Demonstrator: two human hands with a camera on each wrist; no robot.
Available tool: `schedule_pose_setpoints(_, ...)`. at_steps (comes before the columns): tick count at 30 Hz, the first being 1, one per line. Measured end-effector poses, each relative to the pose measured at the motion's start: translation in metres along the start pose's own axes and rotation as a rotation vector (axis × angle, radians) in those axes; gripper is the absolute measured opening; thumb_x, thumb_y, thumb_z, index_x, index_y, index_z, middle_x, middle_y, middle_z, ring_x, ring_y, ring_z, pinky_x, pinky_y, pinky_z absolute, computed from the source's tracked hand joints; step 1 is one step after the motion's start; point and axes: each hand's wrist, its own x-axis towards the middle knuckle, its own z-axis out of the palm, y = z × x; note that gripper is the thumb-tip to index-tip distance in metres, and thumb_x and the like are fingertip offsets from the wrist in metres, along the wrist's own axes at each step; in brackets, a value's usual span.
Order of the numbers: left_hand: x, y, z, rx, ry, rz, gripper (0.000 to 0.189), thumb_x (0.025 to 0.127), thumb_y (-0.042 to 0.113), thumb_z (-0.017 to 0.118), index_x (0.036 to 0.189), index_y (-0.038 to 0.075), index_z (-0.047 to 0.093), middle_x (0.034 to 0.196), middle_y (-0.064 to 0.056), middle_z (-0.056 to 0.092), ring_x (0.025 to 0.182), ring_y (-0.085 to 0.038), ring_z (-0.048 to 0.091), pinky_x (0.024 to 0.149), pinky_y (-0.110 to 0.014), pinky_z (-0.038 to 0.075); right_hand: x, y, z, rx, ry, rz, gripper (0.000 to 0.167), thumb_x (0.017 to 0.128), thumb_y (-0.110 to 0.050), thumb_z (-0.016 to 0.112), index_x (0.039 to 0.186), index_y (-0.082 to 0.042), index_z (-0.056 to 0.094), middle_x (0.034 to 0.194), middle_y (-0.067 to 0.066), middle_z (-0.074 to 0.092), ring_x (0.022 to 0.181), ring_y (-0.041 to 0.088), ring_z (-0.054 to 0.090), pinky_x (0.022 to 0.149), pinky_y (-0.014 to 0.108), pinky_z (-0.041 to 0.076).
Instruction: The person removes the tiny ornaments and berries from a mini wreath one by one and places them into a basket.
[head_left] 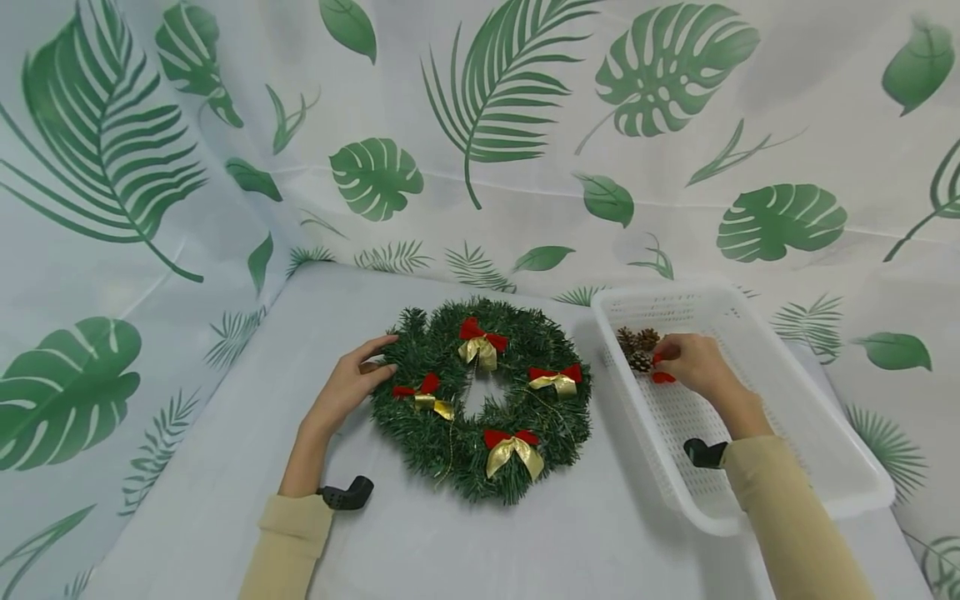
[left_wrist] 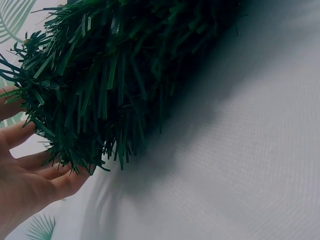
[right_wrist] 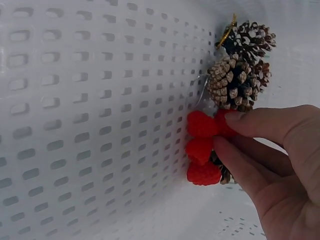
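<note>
A round green artificial wreath (head_left: 420, 433) lies on the white table, decorated with several red-and-gold bows (head_left: 514, 452). My left hand (head_left: 351, 379) holds the wreath's left edge, its fingers around the needles; in the left wrist view some fingertips disappear behind the foliage. Over on the right, my right hand (head_left: 693, 367) reaches into a white plastic basket (head_left: 637, 442). Thumb and forefinger pinch one of several red raspberry-like berries (right_wrist: 204, 173) clustered by the basket wall. Brown pinecones (right_wrist: 234, 82) with pale tips lie right beside the berries, partly behind the fingers.
The basket has perforated walls and a raised rim, and stands close to the wreath's right side. A thin gold cord (head_left: 451, 450) hangs over the wreath's front. Behind the table hangs a white cloth (head_left: 525, 225) printed with green leaves.
</note>
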Motion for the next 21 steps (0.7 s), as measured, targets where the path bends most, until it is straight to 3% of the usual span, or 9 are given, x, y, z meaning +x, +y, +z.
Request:
schedule_pose_setpoints(6,0.0017,0.0000,-0.0004,0.000,-0.001,-0.014,0.057,0.103,0.026,0.066,0.157,0.027,0.045,0.164,-0.016,0.034,0.140,-0.042,0.050,0.108,-0.060,0.046,0.0034,0.0037,0.0034,-0.002,-0.011,-0.014,0.020,0.087,-0.004,0.074,0.103,0.007,0.073,0.093,0.023,0.075,0.088,0.040,0.069,0.078,0.052,0.055)
schedule_pose_setpoints(13,0.0012,0.0001,0.0000,-0.010,-0.004,-0.020,0.058,0.102,0.026,0.066,0.156,0.028,0.045,0.165,-0.015,0.034,0.140,-0.042,0.049,0.109,-0.061,0.044,0.0025,0.0088,0.0075,0.018,-0.024,-0.005,0.016,0.086,-0.002,0.071,0.100,0.007,0.072,0.091,0.022,0.075,0.081,0.032,0.068,0.068,0.037,0.054)
schedule_pose_setpoints(21,0.0003,-0.0008,0.0000,-0.025,-0.003,-0.009,0.058,0.103,0.028,0.066,0.157,0.027,0.045,0.165,-0.016,0.033,0.140,-0.042,0.050,0.110,-0.062,0.043,0.0038,0.0071,0.0085,0.012,-0.030,-0.003,0.016,0.086,-0.002,0.072,0.099,0.007,0.072,0.090,0.022,0.073,0.079,0.030,0.066,0.066,0.035,0.052)
